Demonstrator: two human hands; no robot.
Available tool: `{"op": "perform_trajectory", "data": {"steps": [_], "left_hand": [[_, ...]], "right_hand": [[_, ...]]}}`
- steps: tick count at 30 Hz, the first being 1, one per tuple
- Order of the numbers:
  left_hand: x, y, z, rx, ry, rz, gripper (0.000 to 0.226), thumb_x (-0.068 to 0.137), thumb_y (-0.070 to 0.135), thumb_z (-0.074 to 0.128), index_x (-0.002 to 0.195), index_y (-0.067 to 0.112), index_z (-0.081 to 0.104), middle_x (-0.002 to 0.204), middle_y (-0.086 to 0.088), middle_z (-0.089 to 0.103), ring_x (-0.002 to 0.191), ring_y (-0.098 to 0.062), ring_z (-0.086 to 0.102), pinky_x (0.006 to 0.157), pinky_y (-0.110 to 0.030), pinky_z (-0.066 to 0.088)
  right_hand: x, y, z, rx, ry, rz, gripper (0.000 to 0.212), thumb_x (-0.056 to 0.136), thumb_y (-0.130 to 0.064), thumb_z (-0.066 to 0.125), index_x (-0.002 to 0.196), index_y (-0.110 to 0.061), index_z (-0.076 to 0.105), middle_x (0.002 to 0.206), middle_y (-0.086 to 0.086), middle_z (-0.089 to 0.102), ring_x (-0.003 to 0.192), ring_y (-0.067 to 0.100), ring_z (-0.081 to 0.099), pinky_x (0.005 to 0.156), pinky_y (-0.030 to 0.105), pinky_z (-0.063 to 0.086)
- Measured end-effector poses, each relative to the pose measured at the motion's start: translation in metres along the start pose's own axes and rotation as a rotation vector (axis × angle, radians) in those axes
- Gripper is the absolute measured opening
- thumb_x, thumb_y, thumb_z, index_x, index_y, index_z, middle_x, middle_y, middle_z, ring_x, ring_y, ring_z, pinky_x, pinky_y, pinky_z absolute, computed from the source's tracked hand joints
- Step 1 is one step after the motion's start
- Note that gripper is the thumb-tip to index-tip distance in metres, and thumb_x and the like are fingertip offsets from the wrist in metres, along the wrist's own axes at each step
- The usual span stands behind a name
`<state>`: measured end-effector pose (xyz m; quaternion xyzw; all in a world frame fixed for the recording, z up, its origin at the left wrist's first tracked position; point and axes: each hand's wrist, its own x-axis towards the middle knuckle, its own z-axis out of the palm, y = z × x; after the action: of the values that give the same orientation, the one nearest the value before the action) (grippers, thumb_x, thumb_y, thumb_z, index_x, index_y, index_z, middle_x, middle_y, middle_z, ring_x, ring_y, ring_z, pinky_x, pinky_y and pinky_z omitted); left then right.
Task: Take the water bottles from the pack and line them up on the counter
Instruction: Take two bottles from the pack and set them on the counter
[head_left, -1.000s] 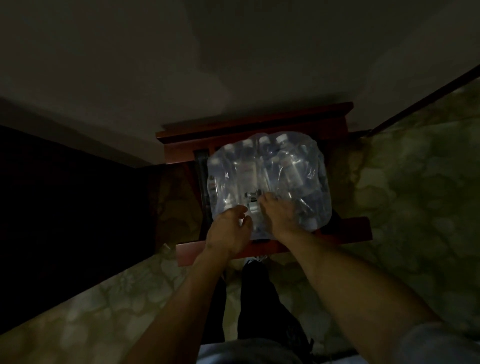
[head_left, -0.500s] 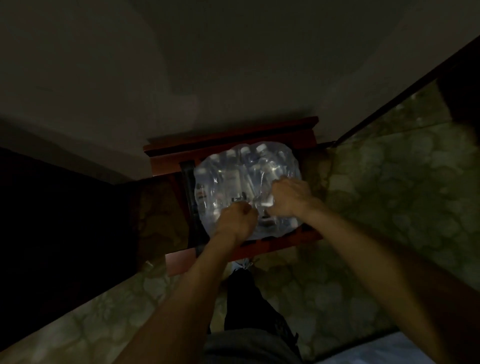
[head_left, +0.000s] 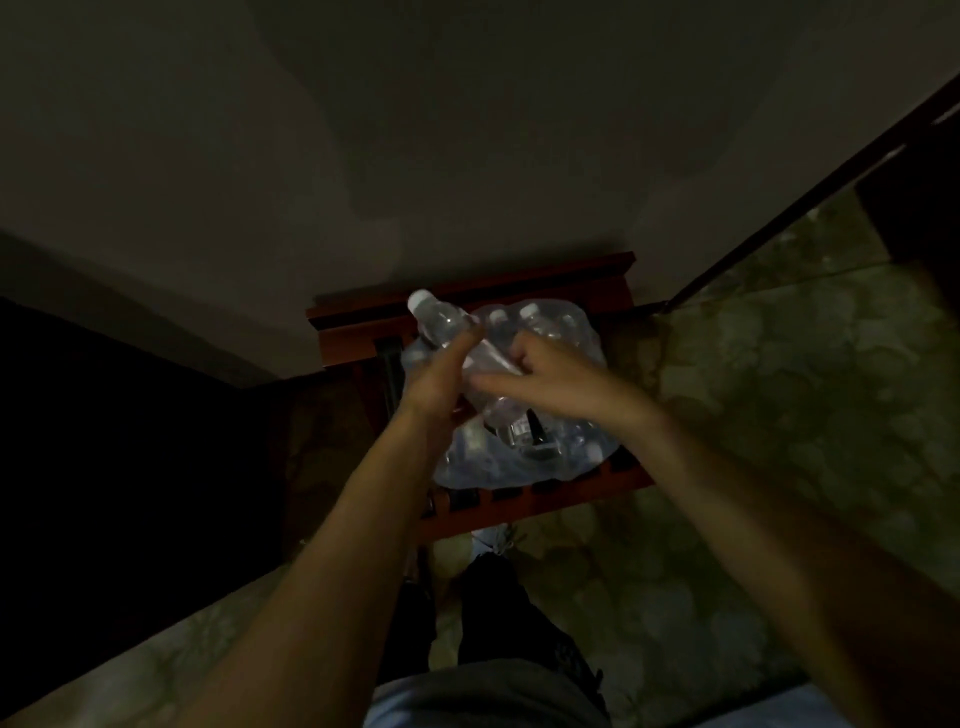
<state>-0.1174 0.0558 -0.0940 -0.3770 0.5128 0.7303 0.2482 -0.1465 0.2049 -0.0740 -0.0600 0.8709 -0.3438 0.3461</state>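
- one water bottle (head_left: 439, 322) was gripped by the left hand (head_left: 434, 376), raised near the pack's (head_left: 524, 457) far-left edge.
- pack wrap was pinched by the right hand (head_left: 550, 371).
- pack was set on a wooden rack (head_left: 530, 501).

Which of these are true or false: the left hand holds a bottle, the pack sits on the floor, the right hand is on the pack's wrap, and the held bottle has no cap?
1. The left hand holds a water bottle. True.
2. The pack sits on the floor. False: it rests on a reddish wooden stand.
3. The right hand is on the pack's plastic wrap. True.
4. The held bottle has no cap. False: a white cap is on it.
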Motion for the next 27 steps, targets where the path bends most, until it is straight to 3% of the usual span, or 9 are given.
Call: {"op": "perform_trajectory", "data": {"steps": [2, 4, 8, 10, 14, 17, 20, 24, 27], "left_hand": [[0.005, -0.003, -0.022, 0.018, 0.116, 0.057, 0.046, 0.081, 0.048, 0.071, 0.114, 0.016, 0.067, 0.104, -0.007, 0.074, 0.088, -0.021, 0.074, 0.066, -0.031, 0.059], [0.008, -0.008, -0.042, 0.036, 0.163, 0.063, 0.042, 0.081, 0.048, 0.071, 0.109, 0.017, 0.068, 0.101, -0.008, 0.074, 0.087, -0.023, 0.074, 0.069, -0.035, 0.06], [0.019, -0.027, -0.064, 0.026, 0.223, 0.048, 0.046, 0.078, 0.046, 0.073, 0.113, 0.017, 0.066, 0.111, -0.013, 0.07, 0.1, -0.029, 0.071, 0.077, -0.039, 0.057], [0.022, -0.038, -0.066, 0.011, 0.256, 0.049, 0.057, 0.079, 0.044, 0.073, 0.123, 0.009, 0.061, 0.115, -0.017, 0.069, 0.101, -0.031, 0.071, 0.075, -0.037, 0.057], [0.024, -0.056, -0.065, 0.022, 0.295, 0.055, 0.048, 0.083, 0.041, 0.073, 0.11, 0.002, 0.067, 0.092, -0.011, 0.076, 0.08, -0.023, 0.076, 0.062, -0.03, 0.058], [0.024, -0.067, -0.065, 0.023, 0.283, 0.017, 0.062, 0.082, 0.046, 0.072, 0.122, 0.001, 0.058, 0.108, -0.016, 0.072, 0.093, -0.028, 0.074, 0.075, -0.039, 0.061], [0.021, -0.071, -0.064, 0.014, 0.267, 0.003, 0.08, 0.074, 0.055, 0.073, 0.129, 0.001, 0.053, 0.118, -0.019, 0.067, 0.101, -0.031, 0.071, 0.084, -0.045, 0.06], [0.019, -0.072, -0.063, 0.006, 0.281, 0.029, 0.067, 0.073, 0.053, 0.074, 0.12, 0.008, 0.059, 0.11, -0.014, 0.072, 0.095, -0.028, 0.073, 0.086, -0.048, 0.059], [0.018, -0.073, -0.062, 0.02, 0.313, 0.021, 0.06, 0.079, 0.048, 0.073, 0.123, 0.015, 0.051, 0.112, -0.007, 0.067, 0.096, -0.022, 0.071, 0.073, -0.037, 0.058]], "right_hand": [[0.012, 0.015, 0.016, 0.284, -0.046, 0.048, 0.039, 0.082, -0.07, 0.052, 0.093, -0.034, 0.059, 0.089, -0.012, 0.067, 0.075, -0.003, 0.067, 0.062, 0.017, 0.051], [0.03, 0.043, 0.035, 0.357, 0.009, 0.149, 0.025, 0.093, -0.05, 0.052, 0.085, -0.028, 0.058, 0.085, -0.004, 0.063, 0.081, 0.012, 0.067, 0.075, 0.032, 0.056], [0.061, 0.087, 0.079, 0.241, 0.027, 0.365, 0.032, 0.096, -0.03, 0.054, 0.068, -0.014, 0.054, 0.07, 0.005, 0.056, 0.069, 0.021, 0.058, 0.062, 0.029, 0.045], [0.077, 0.096, 0.102, 0.236, -0.008, 0.44, 0.026, 0.097, -0.026, 0.052, 0.092, -0.005, 0.065, 0.09, 0.014, 0.063, 0.087, 0.028, 0.063, 0.075, 0.033, 0.05], [0.104, 0.09, 0.132, 0.43, 0.005, 0.598, 0.048, 0.095, -0.029, 0.058, 0.134, -0.002, 0.052, 0.129, 0.018, 0.059, 0.116, 0.035, 0.057, 0.099, 0.039, 0.047], [0.118, 0.089, 0.14, 0.695, 0.079, 0.696, 0.053, 0.089, -0.031, 0.067, 0.132, -0.002, 0.053, 0.111, 0.01, 0.064, 0.093, 0.027, 0.062, 0.087, 0.034, 0.052], [0.126, 0.09, 0.142, 0.834, 0.215, 0.77, 0.05, 0.084, -0.031, 0.073, 0.122, -0.001, 0.06, 0.095, 0.007, 0.065, 0.065, 0.016, 0.057, 0.054, 0.024, 0.048], [0.139, 0.094, 0.141, 1.057, 0.242, 0.858, 0.038, 0.076, -0.033, 0.082, 0.095, -0.004, 0.067, 0.083, 0.008, 0.068, 0.073, 0.019, 0.061, 0.065, 0.029, 0.055], [0.136, 0.1, 0.145, 0.934, 0.314, 0.851, 0.03, 0.075, -0.032, 0.081, 0.081, -0.008, 0.064, 0.074, 0.003, 0.066, 0.059, 0.015, 0.057, 0.056, 0.025, 0.049]]}}
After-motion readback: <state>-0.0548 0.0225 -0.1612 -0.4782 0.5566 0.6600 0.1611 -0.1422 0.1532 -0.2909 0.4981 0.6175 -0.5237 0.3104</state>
